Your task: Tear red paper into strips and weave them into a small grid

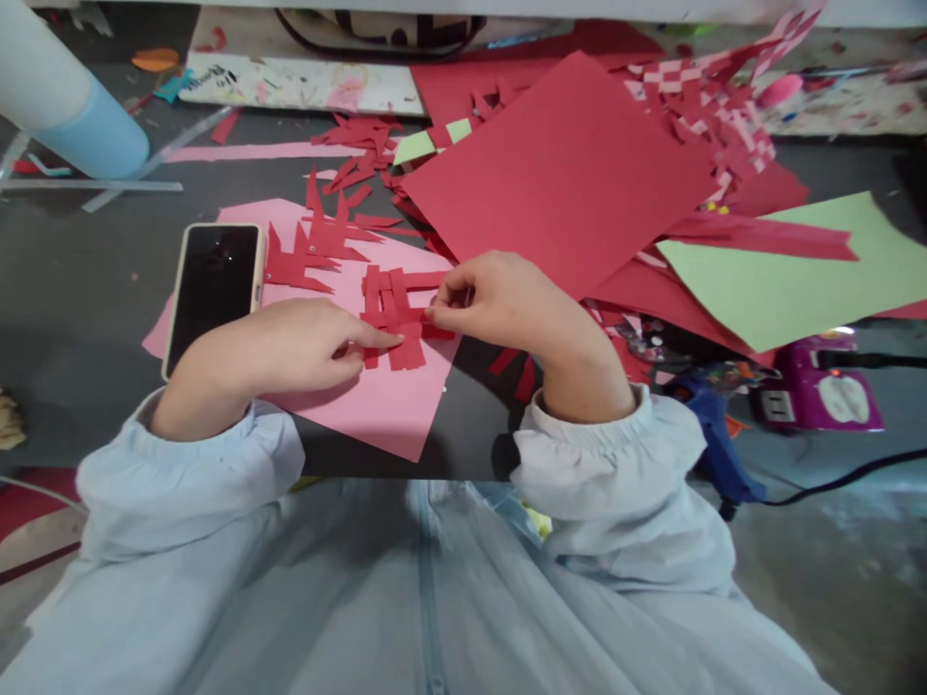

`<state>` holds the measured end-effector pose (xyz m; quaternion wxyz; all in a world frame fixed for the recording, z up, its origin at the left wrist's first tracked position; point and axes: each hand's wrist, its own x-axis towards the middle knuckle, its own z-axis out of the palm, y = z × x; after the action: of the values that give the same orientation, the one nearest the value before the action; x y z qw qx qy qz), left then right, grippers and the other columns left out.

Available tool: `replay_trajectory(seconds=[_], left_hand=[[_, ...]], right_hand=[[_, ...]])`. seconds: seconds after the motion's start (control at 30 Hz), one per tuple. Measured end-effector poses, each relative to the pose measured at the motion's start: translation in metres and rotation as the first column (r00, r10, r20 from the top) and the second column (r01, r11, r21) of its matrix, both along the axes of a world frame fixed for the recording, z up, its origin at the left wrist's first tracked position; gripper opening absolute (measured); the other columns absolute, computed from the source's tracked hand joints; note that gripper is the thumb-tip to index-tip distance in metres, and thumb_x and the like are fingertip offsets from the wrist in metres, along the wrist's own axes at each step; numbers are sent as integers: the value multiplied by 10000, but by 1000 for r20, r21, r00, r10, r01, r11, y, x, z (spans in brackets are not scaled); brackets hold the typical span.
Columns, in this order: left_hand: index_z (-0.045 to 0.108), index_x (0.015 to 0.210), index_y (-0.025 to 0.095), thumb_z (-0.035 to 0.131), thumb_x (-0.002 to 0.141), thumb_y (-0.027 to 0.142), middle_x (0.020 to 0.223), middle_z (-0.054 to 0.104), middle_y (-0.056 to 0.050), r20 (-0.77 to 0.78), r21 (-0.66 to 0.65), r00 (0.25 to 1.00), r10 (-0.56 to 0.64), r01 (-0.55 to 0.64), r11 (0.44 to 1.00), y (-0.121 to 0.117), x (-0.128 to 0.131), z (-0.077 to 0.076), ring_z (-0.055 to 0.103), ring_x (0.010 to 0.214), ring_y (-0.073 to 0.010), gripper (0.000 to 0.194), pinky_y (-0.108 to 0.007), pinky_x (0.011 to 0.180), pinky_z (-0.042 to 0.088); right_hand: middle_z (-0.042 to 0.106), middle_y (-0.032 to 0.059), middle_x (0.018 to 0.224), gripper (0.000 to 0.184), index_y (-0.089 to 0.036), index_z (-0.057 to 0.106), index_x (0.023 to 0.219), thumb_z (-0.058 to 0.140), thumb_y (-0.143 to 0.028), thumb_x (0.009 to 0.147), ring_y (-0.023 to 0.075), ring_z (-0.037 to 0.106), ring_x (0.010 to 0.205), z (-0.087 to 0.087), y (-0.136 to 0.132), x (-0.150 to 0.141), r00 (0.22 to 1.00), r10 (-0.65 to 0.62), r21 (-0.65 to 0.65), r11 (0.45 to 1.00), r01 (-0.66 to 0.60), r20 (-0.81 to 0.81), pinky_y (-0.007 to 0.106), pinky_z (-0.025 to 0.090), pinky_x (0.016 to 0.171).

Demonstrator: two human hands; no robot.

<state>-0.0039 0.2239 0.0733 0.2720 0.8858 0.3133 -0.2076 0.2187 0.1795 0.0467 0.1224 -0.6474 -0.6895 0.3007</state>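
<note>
Red paper strips woven over and under each other [395,299] lie on a pink paper sheet [377,425]. My left hand [304,343] rests on the sheet, its index fingertip pressing on the lower part of the weave. The other fingers of that hand are bent under and partly hidden. From the right, my right hand [499,294] pinches the end of a red paper strip [438,328] between thumb and fingers at the weave's edge. Jagged red paper cut-outs [325,236] lie above my left hand, each with a small shiny dot.
A phone [217,280] lies left of my hand. Large red paper [565,183] and green paper [797,270] spread right and behind, near checked woven paper [739,116]. A blue glue gun [716,434] and purple box [826,386] sit right. A blue-and-white bottle [94,116] stands left.
</note>
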Motion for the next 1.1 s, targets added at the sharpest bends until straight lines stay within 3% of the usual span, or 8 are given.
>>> replay_trajectory(seconds=[0.2, 0.37, 0.57, 0.73, 0.9, 1.1], left_hand=[[660, 1362, 371, 422, 897, 280, 1096, 803, 6, 11, 13, 1000, 13, -13, 1000, -1, -1, -1, 708, 842, -180, 530, -260, 752, 479], [672, 1352, 353, 423, 900, 269, 974, 809, 4, 46, 19, 999, -16, 15, 1000, -2, 2, 2, 697, 790, -166, 522, -246, 721, 464], [635, 1398, 338, 425, 910, 269, 866, 786, -5, 46, 43, 998, -40, 38, 998, -7, 9, 1, 691, 770, -179, 536, -256, 696, 450], [590, 1445, 328, 434, 909, 268, 897, 793, -7, 14, 31, 999, -48, 48, 998, -8, 9, -1, 683, 746, -177, 561, -259, 685, 448], [627, 1404, 353, 433, 899, 237, 1005, 806, 15, 84, -28, 995, -58, 61, 998, -5, 5, -2, 686, 781, -161, 553, -253, 765, 468], [713, 1296, 337, 443, 883, 244, 1047, 811, 10, 93, 7, 995, -38, 37, 999, 0, 2, -2, 703, 784, -163, 502, -249, 693, 458]], right_hand=[[354, -32, 504, 333, -205, 422, 519, 550, -248, 824, 104, 301, 541, 2, 0, 2, 999, 22, 4, 1000, -22, -49, 324, 280, 551], [310, -41, 525, 351, -204, 413, 531, 566, -243, 845, 97, 304, 534, 2, 1, 1, 999, 18, -12, 1000, -19, -39, 321, 268, 535], [391, -34, 568, 297, -203, 474, 575, 567, -241, 854, 106, 356, 570, 4, 0, 0, 997, 17, -23, 1000, -19, -80, 318, 289, 560], [342, -40, 549, 337, -210, 392, 544, 555, -216, 839, 108, 321, 572, 5, 0, -2, 996, 53, -109, 992, -61, -73, 329, 267, 583], [549, -1, 611, 267, -200, 507, 581, 598, -252, 827, 122, 393, 588, 1, -1, -4, 997, 25, -30, 999, -23, 78, 330, 292, 609], [700, 47, 754, 166, -193, 639, 684, 629, -275, 828, 155, 527, 658, 0, -2, -4, 993, 10, -31, 999, -6, 115, 326, 330, 628]])
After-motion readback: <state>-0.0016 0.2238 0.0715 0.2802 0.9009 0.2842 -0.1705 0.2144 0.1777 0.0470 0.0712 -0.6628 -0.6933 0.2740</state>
